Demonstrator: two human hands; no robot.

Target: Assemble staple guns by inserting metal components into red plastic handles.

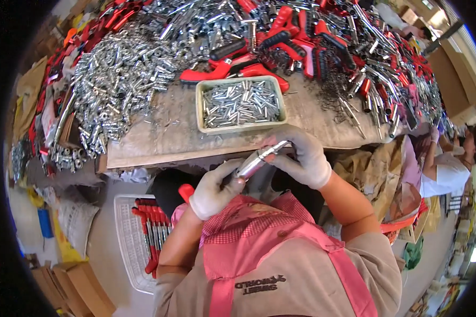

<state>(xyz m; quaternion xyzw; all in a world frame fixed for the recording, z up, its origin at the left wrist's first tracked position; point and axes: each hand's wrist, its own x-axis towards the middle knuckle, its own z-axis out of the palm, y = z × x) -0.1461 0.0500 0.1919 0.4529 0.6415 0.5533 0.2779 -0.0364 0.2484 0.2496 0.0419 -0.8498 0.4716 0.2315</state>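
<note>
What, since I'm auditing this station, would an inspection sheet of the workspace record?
Surface: work table; bare, marked strip near its front edge.
Things in work: shiny metal cylinder; on the table ahead of it, pale rectangular tray of small metal pins.
Clutter: metal fittings heaped at left; red-and-black handles beyond the tray.
Hands: left hand and right hand, both gloved, grip the cylinder.
Cables: nothing seen.
Surroundings: white basket of red-handled tools and cardboard boxes lower left; co-worker far right.
</note>
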